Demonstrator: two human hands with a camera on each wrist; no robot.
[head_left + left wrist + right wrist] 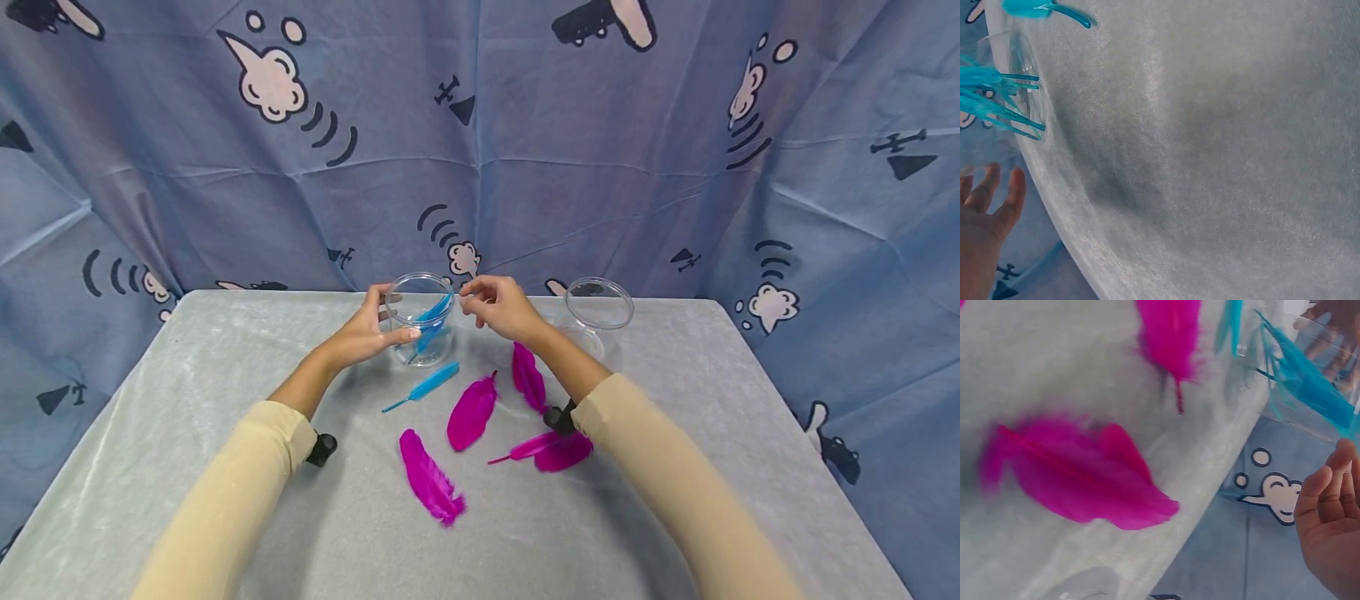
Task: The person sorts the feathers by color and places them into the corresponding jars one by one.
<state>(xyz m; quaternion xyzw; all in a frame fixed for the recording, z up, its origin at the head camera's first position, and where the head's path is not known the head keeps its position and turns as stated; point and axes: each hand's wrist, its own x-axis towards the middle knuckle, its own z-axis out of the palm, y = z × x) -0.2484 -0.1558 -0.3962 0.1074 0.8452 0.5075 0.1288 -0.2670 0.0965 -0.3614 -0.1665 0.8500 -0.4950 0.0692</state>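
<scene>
A clear plastic jar [422, 354] stands at the table's far side with several blue feathers [433, 321] leaning inside it. My left hand [367, 332] holds the jar from the left, thumb across its front and fingers round the back. Beside the jar's right rim is my right hand [498, 307], its fingers bent loosely with nothing visible between them. In the right wrist view, those fingertips [1344, 450] are close to the tip of a blue feather [1310, 381]. One more blue feather [433, 382] lies on the table in front of the jar.
Several magenta feathers lie about the table [225, 375], including one in the middle [472, 414], one nearer me [431, 479] and one under the right forearm [529, 377]. A second clear jar [628, 315] stands behind that forearm. A patterned blue curtain [480, 125] hangs behind.
</scene>
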